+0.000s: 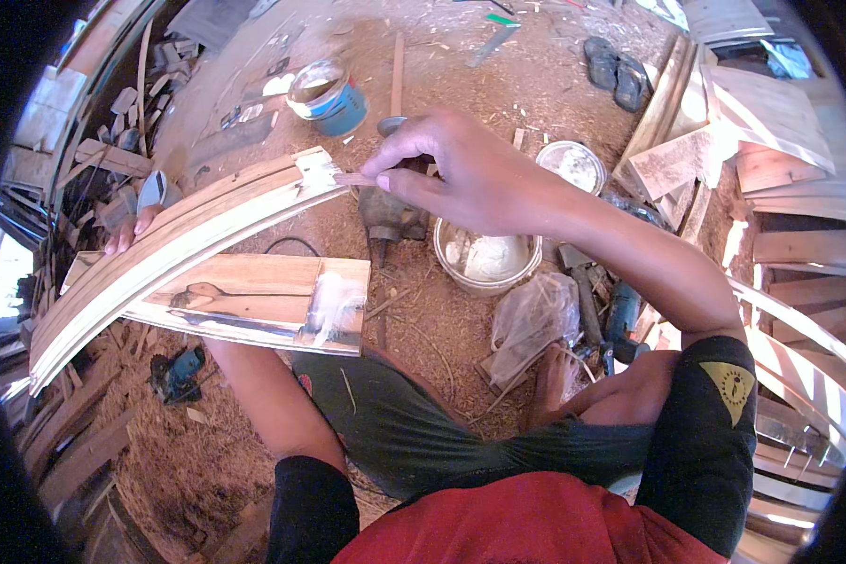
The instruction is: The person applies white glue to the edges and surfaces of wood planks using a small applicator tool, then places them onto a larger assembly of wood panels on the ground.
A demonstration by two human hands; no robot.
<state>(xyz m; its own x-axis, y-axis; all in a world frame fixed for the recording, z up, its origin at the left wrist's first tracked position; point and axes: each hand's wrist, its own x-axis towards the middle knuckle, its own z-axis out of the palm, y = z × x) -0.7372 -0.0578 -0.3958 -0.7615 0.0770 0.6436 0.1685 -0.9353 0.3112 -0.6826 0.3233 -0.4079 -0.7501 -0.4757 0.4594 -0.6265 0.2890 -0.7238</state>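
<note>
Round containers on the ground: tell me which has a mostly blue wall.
The bucket beyond the right hand, toward the upper left; its wall is mostly blue, whereas the white-filled tub and the round container beside the right forearm look whitish.

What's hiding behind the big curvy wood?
Part of a flat board shows behind the curvy wood. The left hand shows only some fingers at the far edge. The rest of that hand is covered, and so is some of the board.
</note>
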